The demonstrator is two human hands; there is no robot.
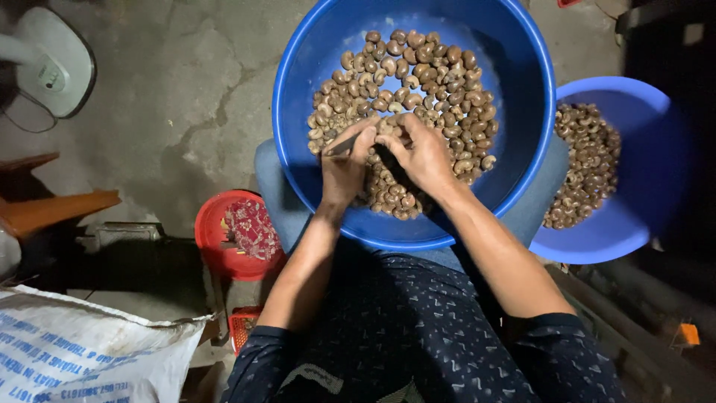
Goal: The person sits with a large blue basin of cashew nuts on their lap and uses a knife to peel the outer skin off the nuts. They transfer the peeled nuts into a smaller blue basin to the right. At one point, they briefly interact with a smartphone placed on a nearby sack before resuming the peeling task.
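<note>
- The big blue basin [522, 149] sits on the person's lap, and it serves as the landmark here; its floor is heaped with brown, curved cashew nuts [425, 82], glossy and mottled, piled toward the far and middle part.
- Both hands work over the near side of that heap, inside the basin.
- The left hand [344, 168] is curled, its fingers pinching a thin dark tool [341, 146] that points away to the left.
- The right hand [421, 153] is bent close against the left, fingertips pressed together on a single nut [388, 127]; how much of the nut is gripped cannot be told.
- The two hands touch at the fingertips and hide the nuts lying under them.
- Right of the basin, partly tucked under its rim, stands a smaller blue bowl [641, 112] holding more nuts of the same kind.
- Left of the basin and lower, on the concrete floor [171, 97], is a red stool [212, 231] with a patterned red cloth [252, 227] on it.
- Far left of the basin lie a white fan base [56, 63] and a white woven sack [82, 354].
</note>
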